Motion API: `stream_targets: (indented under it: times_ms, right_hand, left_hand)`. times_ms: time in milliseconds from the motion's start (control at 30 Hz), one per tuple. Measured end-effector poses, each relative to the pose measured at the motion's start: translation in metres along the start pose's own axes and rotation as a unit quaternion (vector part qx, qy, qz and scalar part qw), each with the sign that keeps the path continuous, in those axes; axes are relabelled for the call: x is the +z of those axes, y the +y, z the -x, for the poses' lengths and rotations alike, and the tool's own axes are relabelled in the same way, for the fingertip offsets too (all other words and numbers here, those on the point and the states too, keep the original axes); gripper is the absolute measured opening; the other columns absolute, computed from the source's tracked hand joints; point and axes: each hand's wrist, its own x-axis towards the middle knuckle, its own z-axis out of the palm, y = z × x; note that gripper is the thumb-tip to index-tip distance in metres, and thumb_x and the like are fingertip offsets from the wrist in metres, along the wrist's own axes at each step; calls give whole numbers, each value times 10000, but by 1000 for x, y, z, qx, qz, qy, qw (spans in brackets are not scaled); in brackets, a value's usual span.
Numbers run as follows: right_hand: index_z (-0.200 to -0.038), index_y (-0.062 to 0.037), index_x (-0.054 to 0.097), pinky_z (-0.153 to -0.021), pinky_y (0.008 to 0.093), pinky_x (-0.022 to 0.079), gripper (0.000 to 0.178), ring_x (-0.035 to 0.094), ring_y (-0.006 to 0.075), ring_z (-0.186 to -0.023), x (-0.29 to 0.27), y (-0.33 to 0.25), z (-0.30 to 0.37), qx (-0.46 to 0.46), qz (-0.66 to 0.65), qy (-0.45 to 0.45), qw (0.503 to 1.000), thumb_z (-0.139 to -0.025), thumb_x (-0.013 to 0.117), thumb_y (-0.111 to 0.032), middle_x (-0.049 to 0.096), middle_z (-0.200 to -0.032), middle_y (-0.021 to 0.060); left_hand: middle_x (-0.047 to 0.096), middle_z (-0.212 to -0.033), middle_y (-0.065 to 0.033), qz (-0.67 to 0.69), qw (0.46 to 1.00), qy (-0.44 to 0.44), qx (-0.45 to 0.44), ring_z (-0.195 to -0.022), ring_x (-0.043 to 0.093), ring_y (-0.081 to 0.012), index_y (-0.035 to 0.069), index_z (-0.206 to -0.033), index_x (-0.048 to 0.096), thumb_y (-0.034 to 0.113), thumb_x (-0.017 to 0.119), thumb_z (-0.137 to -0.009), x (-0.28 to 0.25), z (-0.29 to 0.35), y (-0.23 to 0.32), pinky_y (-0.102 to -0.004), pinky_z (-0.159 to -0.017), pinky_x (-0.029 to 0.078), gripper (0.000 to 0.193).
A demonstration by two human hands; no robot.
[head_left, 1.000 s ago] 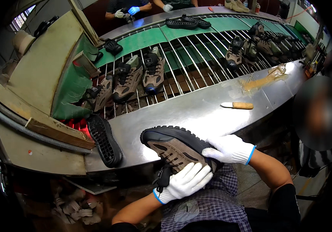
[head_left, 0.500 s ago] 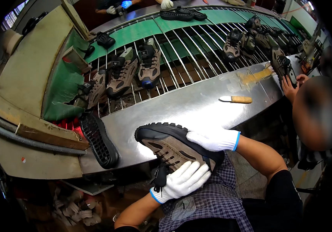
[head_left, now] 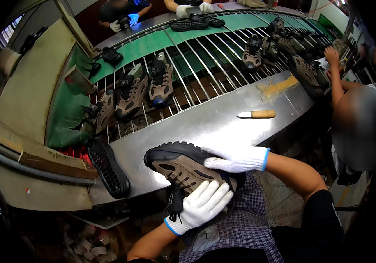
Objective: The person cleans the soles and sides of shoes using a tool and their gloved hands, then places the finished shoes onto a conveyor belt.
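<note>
We have the brown shoe point(head_left: 180, 165) sideways at the metal ledge point(head_left: 196, 120), sole point(head_left: 170, 147) facing away; left hand point(head_left: 207, 204) flat on the upper point(head_left: 188, 174), right hand point(head_left: 239, 159) along the sole, both with straight fingers, likely to brace it.

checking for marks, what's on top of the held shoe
The right hand and left hand, both gloved, lie on the shoe; whatever they cover cannot be seen.

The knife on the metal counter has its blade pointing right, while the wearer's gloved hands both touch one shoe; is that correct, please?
Not quite: in the head view, the knife on the metal counter has its blade pointing left; the wearer's left hand and right hand do both touch one shoe.
</note>
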Motion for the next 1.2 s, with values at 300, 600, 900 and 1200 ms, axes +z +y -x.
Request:
stream_targets:
  times_ms: [300, 600, 900, 1200]
  right_hand:
    - [-1552, 7, 502, -1169, 441, 472, 702, 604, 344, -1363, 26, 6, 10, 49, -115, 0, 992, -1005, 712, -378, 620, -1471, 252]
    - [-1547, -29, 504, -1172, 434, 454, 682, 582, 398, -1393, 17, -33, -74, 22, -90, -44, 995, -1098, 500, -542, 589, -1498, 281]
    - [-1502, -16, 528, -1018, 454, 547, 619, 693, 372, -1180, 6, -43, -36, 30, -2, -75, 997, -1101, 527, -486, 698, -1315, 261]
    - [-1451, -47, 574, -1113, 501, 486, 612, 597, 417, -1295, -66, 84, 31, 121, 304, 249, 912, -889, 720, -240, 643, -1383, 224]
  left_hand:
    - [757, -1207, -132, -1, 1000, 22, 12, -1097, 730, -299, 34, -1136, 788, 178, 713, -830, 8, 20, 3, -415, -945, 621, 347]
    - [757, -1237, -126, -3, 999, 36, 5, -1123, 719, -291, 53, -1178, 787, 176, 702, -871, 11, 37, 4, -421, -959, 620, 342]
    - [749, -1207, -135, -7, 999, 37, 12, -1102, 724, -305, 87, -1181, 779, 214, 677, -883, 8, 38, 3, -422, -950, 624, 340]
    - [709, -1219, -146, -12, 887, 374, -271, -1033, 711, -263, 19, -1402, 643, 111, 858, -868, -101, 6, -71, -361, -952, 581, 583]
